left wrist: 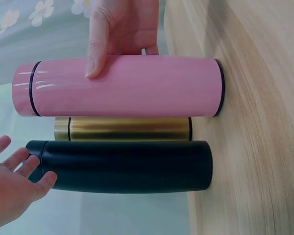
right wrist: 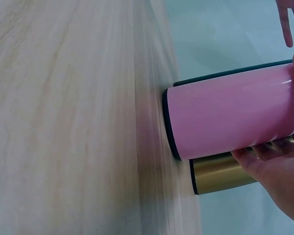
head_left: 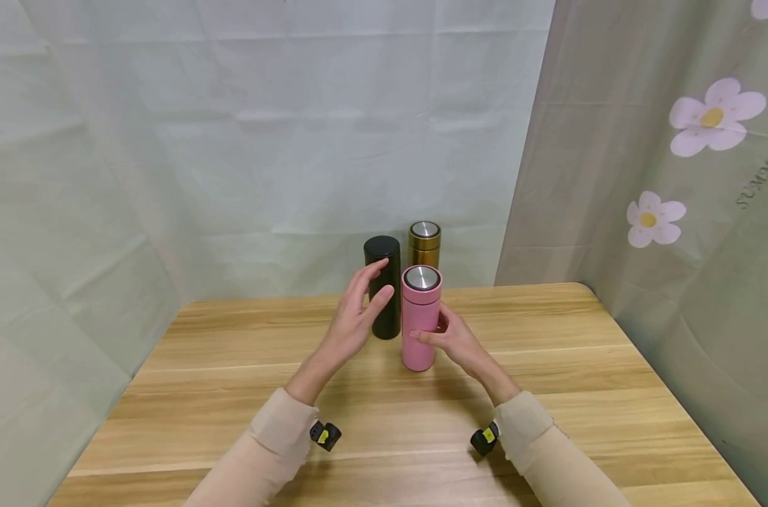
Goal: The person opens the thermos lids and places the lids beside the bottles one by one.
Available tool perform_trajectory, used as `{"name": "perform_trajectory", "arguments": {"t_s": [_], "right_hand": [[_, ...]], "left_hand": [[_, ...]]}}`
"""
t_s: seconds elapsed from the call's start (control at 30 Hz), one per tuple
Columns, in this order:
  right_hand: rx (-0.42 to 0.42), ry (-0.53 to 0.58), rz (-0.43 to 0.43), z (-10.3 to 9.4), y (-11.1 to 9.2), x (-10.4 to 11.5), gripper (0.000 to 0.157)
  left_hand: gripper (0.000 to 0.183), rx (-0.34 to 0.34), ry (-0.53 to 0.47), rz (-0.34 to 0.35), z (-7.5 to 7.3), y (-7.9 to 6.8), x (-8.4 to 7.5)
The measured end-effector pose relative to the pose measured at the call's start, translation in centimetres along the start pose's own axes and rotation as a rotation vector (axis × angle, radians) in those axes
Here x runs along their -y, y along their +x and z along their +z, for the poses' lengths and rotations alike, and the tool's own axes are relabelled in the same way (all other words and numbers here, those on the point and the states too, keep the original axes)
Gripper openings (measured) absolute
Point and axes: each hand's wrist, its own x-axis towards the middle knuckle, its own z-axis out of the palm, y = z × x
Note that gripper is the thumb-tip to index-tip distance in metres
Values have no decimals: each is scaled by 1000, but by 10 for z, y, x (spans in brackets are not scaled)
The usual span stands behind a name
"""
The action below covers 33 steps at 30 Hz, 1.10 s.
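Observation:
A pink thermos bottle (head_left: 420, 317) with a steel-topped lid is upright, its base at the table. My right hand (head_left: 458, 343) grips it from the right, thumb across the near side; the fingers behind it are partly hidden. Just behind and left stands a black thermos bottle (head_left: 387, 320). Beside its upper part is my left hand (head_left: 351, 320), fingers extended and thumb apart, holding nothing. Whether its fingers touch the black bottle I cannot tell. A gold thermos bottle (head_left: 425, 251) stands farthest back, its lower part hidden by the pink one in the head view.
The wooden table (head_left: 232, 394) carries the bottles near its far edge. A pale cloth (head_left: 308, 141) hangs behind it, and a flowered curtain (head_left: 612, 141) hangs at the right. Small black devices are at both wrists.

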Motion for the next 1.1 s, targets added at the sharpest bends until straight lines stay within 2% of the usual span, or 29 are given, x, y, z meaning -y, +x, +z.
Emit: {"name": "perform_trajectory", "arguments": {"t_s": [0.3, 0.6, 0.77, 0.97, 1.1], "right_hand": [[4, -23, -7, 0, -4, 2, 63], [20, -1, -2, 0, -11, 12, 63], [45, 10, 7, 1, -15, 17, 64], [74, -1, -6, 2, -18, 18, 65], [83, -12, -19, 1, -20, 18, 64]], "left_hand": [[50, 2, -7, 12, 2, 2, -4], [50, 53, -76, 6, 5, 4, -7], [58, 92, -95, 14, 5, 4, -11], [78, 122, -114, 31, 6, 4, -15], [80, 144, -132, 37, 8, 4, -18]]}}
